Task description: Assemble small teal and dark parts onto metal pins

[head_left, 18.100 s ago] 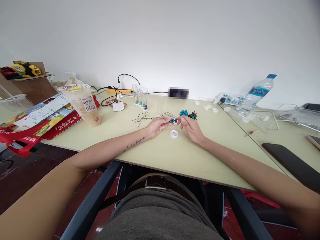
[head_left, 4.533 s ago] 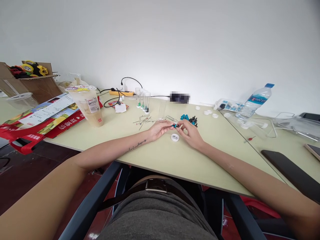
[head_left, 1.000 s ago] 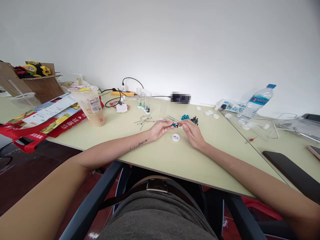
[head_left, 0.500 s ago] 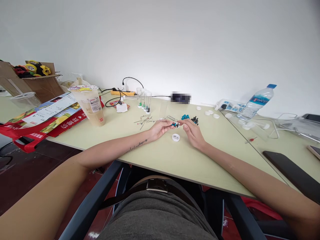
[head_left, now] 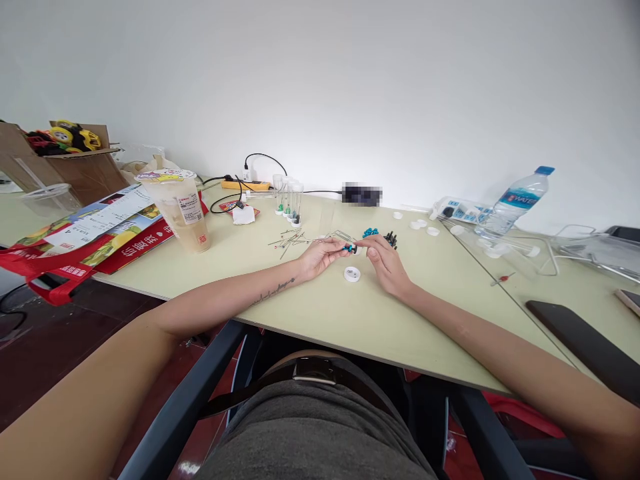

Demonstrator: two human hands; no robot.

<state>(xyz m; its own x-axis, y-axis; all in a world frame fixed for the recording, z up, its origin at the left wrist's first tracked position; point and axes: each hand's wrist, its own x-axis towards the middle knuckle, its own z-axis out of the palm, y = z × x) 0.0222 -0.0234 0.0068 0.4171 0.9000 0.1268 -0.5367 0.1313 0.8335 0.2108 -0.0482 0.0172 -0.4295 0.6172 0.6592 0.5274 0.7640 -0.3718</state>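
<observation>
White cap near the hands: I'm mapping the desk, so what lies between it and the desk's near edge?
Only bare desk between the white cap and the edge, in the head view.

The right hand (head_left: 387, 265) has drawn slightly nearer the left hand (head_left: 320, 256).

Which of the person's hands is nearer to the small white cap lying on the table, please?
The right. The right hand sits just beside the white cap, to its right; the left hand lies further off, up-left of it.

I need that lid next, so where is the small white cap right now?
The small white cap lies on the table, just below the left hand and right hand.
</observation>
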